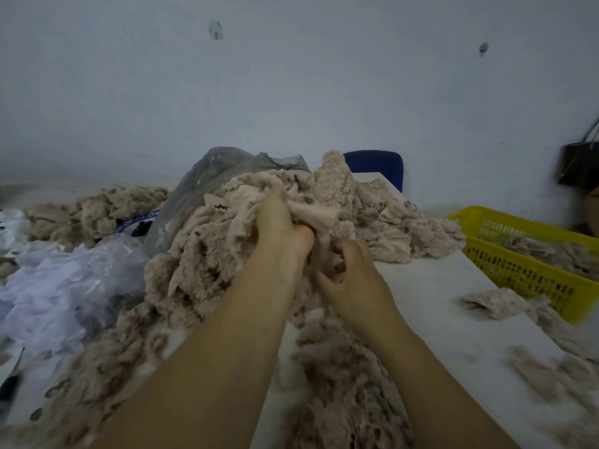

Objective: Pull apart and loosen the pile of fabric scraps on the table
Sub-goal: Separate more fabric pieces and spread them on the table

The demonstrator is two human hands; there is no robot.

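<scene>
left hand [280, 222] grips a pinkish scrap [321, 217] atop the beige fabric pile [207, 254] on the worktop [431, 286]; right hand [353, 270] clutches the pile just below.

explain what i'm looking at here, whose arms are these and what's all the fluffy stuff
There is no machine here. A person wears a camera on the head, so this one picture looks forward and down along their own bare arms. The left hand and the right hand both dig into a big pile of beige fluffy fabric scraps, fingers curled round bits of it near the top. The pile sits on a white table. A yellow basket holding a few more scraps stands at the right, and crumpled plastic bags lie at the left.
</scene>
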